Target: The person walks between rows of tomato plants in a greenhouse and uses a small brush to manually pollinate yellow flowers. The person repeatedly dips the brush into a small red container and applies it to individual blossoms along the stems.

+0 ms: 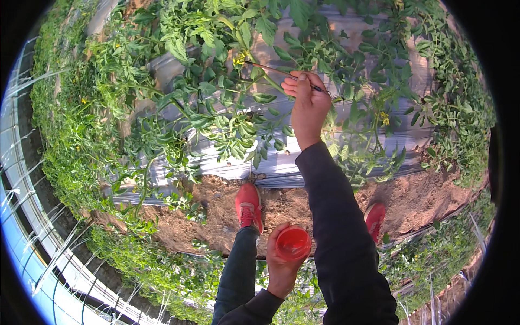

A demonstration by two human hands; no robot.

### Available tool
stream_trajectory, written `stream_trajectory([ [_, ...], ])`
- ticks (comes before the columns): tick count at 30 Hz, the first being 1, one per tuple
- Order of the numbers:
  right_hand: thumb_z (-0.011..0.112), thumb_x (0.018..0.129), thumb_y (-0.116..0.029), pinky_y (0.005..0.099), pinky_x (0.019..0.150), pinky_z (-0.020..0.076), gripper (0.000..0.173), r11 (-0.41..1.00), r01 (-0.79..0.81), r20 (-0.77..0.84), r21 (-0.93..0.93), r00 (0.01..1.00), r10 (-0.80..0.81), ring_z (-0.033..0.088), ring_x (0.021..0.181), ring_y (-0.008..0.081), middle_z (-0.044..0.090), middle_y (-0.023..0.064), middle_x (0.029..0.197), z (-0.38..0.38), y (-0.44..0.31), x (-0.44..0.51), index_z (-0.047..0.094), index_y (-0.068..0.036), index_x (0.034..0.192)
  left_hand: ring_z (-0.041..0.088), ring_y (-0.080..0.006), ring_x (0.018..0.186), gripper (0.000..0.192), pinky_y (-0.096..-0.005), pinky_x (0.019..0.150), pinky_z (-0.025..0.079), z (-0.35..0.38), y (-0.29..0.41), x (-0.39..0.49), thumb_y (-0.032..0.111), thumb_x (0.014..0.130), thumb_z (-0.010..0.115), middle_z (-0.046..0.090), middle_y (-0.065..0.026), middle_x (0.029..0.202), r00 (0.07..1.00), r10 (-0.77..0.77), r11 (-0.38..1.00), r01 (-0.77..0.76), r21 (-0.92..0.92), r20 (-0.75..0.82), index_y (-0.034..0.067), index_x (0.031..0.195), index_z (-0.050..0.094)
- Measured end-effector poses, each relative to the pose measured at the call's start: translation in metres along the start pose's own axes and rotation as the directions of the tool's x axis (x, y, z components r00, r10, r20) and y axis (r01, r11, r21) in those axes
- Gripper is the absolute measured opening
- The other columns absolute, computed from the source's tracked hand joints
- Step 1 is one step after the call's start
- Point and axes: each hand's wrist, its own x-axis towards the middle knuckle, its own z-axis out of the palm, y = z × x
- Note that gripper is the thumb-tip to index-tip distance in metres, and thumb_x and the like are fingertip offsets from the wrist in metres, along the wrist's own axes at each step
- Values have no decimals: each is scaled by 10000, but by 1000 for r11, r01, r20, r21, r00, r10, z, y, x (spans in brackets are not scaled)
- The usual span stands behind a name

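Note:
My right hand [309,103] pinches a thin brush [276,71] between thumb and fingers. The brush's dark tip is at a cluster of yellow tomato flowers [239,59] on a thick green stem; whether they touch I cannot tell. My left hand [281,266] is held low in front of me, its fingers around a small red cup [293,243]. The cup's open top faces up, and what lies inside it is unclear. More yellow flowers [384,118] show on a plant to the right of my right hand.
Leafy tomato plants [231,134] grow through silvery plastic mulch film [280,166]. My red shoes [248,205] stand on bare brown soil [284,203] at the film's edge. Denser plants rise at left and right. White strings and a wire grid [48,260] line the lower left.

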Motion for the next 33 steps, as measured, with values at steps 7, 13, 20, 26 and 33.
stream_trajectory([
  [7,567,1062,-160,334,797,614,272,1000,10,9,5,1000,-10,750,840,219,740,162,956,4,5,-2,668,90,1099,628,-200,1187,818,-366,1028,563,5,6,1,-102,779,837,601,-93,1316,1000,-19,1000,19,12,-19,49,1463,415],
  [13,582,1060,-165,334,808,621,276,1000,5,0,3,1000,-5,748,843,206,743,148,954,7,12,0,681,92,1085,615,-190,1215,811,-341,1047,539,6,8,1,-84,780,847,606,-92,1332,999,-25,999,24,-30,-22,42,1458,421],
  [20,560,1067,-154,320,802,604,283,997,63,28,-48,998,-62,751,827,215,751,167,938,8,18,-3,676,103,1092,615,-195,1229,815,-339,1068,528,5,11,0,-75,787,846,605,-99,1352,1000,-16,999,15,-49,-13,32,1469,414],
  [26,563,1068,-154,314,800,602,280,995,75,13,-68,997,-74,748,821,205,753,155,931,12,18,-5,679,99,1091,609,-200,1241,823,-343,1073,522,2,10,0,-83,780,841,603,-104,1359,1000,-19,999,18,-36,-15,31,1473,412],
  [33,586,1056,-168,331,820,620,279,992,81,44,-101,996,-77,757,855,209,750,135,946,14,19,-4,683,91,1096,600,-199,1250,833,-342,1077,514,1,11,0,-80,774,844,594,-105,1370,1000,-23,998,22,-50,-14,32,1476,410],
])
